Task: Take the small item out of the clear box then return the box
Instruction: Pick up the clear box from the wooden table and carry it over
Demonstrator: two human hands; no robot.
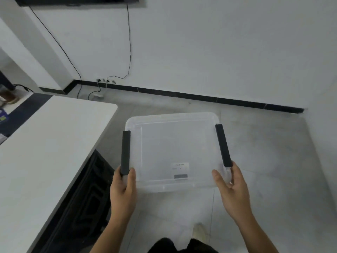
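Head view looks down on a grey floor [264,161] that meets a white wall [200,52] along a dark skirting strip [200,96]. Left of the clear box [164,143] stands a white bench [45,143], its rounded corner near the box's far left corner, with a dark frame [87,198] showing beneath its edge. The clear box, lid on, is held in the air over the floor, in front of the person's body, and the floor shows through it; whether anything lies inside cannot be told. A small white label [180,170] sits on the box toward its near right side. Two black latches [125,152] run along the box's left and right edges. The left hand [123,190] grips the box's near left corner, thumb on the lid beside the latch's end. The right hand [231,189] grips the near right corner, thumb resting on the lid. Black cables [129,42] hang down the wall beyond the box.
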